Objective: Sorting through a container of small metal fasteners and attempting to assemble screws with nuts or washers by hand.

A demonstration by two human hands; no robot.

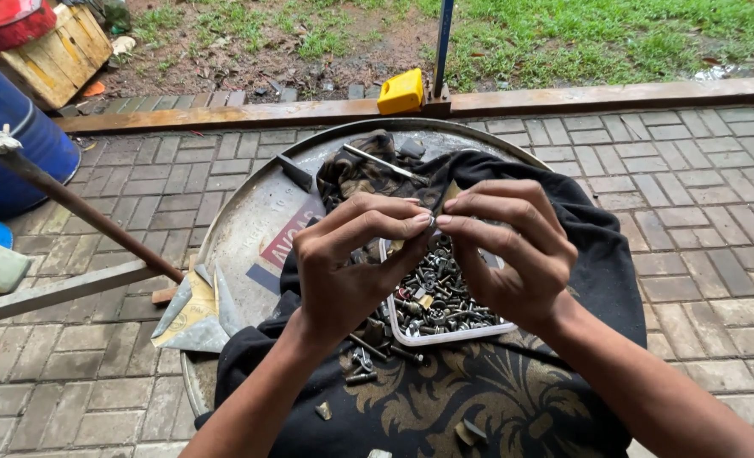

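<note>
Here, the biggest thing I see is the round metal drum lid (249, 212), which lies flat on the brick paving (699, 212). Over most of the lid is spread a black cloth with a gold pattern (597, 263), and it hangs down on the near side. On the cloth stands a white tray (445, 336) full of screws and bolts (436, 297), just under my hands. A few loose bolts (361, 360) lie on the cloth near the left corner of the tray. At the left edge of the lid there are some bent sheet-metal scraps (194, 314). A rusty rod (88, 212) comes in from the far left, next to a blue barrel (3, 136). At the far edge of the paving stands a yellow container (400, 91) beside a blue pole (443, 42).

My left hand (343, 263) and my right hand (512, 246) are raised above the tray, and the fingertips meet in the middle. Both hands are pinched narrow on a small part (433, 220). It is too small to say what it is, and it sits between the fingertips, above the far side of the tray.
</note>
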